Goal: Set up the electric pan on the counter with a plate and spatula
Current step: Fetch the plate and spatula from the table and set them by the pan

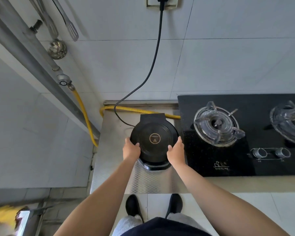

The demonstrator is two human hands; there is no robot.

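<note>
A round black electric pan [154, 138] with its lid closed stands on the steel counter [112, 150], just left of the gas hob. My left hand [131, 149] grips its left front rim and my right hand [176, 150] grips its right front rim. Its black power cord [157, 48] runs up the tiled wall to a plug in the socket [162, 2]. A slotted metal spatula [72, 31] hangs on the wall at the upper left. No plate is in view.
A black glass two-burner hob [242, 135] fills the counter to the right. A yellow gas hose [140, 110] runs behind the pan and down the left side. A ladle [57, 49] hangs by the spatula. A grey pipe [24, 48] slants across the left wall.
</note>
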